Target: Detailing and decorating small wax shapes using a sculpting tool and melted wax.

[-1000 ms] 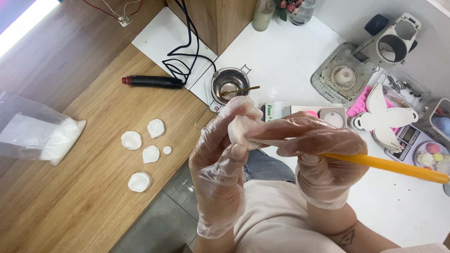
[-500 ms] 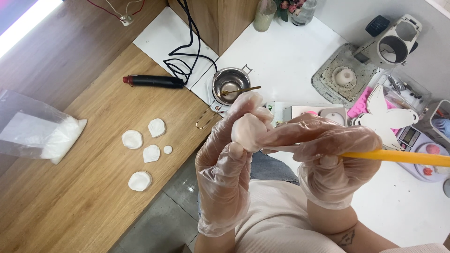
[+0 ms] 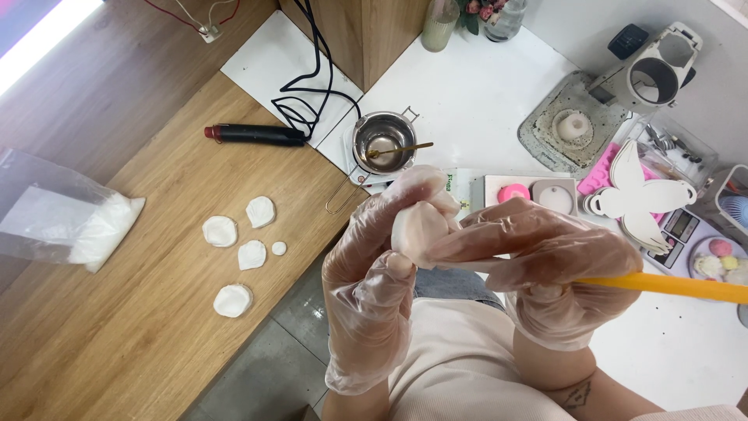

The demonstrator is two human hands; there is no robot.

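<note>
Surface (image 3: 117, 343) of light wood fills the frame from seven to eleven o'clock, meeting a white top (image 3: 483, 93) that runs from twelve to four o'clock.

Plastic bag (image 3: 54, 214) of white powder lies at nine o'clock, at the left edge of the wood.

Left hand (image 3: 374, 281), in a clear glove, stands at centre, fingers curled up around a white lump (image 3: 417, 230); the grip is pinching the lump from below and from the left. Right hand (image 3: 545, 273), also gloved, lies just to the right at three o'clock, its fingers laid across the lump's front; its grip is pressed together on a yellow stick (image 3: 662, 287), which runs out to the right edge. Whether the stick's tip touches the lump cannot be told.

White butterfly cutout (image 3: 635, 199) rests at two o'clock beside a pink mould (image 3: 596, 175).

Steel pot (image 3: 383, 142) with a spoon in it sits at twelve o'clock, directly above the hands.

Black tool (image 3: 253, 134) with a red tip lies at eleven o'clock, near a coil of black cable (image 3: 308, 93).

Five white petals (image 3: 241, 253), shell-shaped, are scattered on the wood at nine o'clock, well apart from the hands.
</note>
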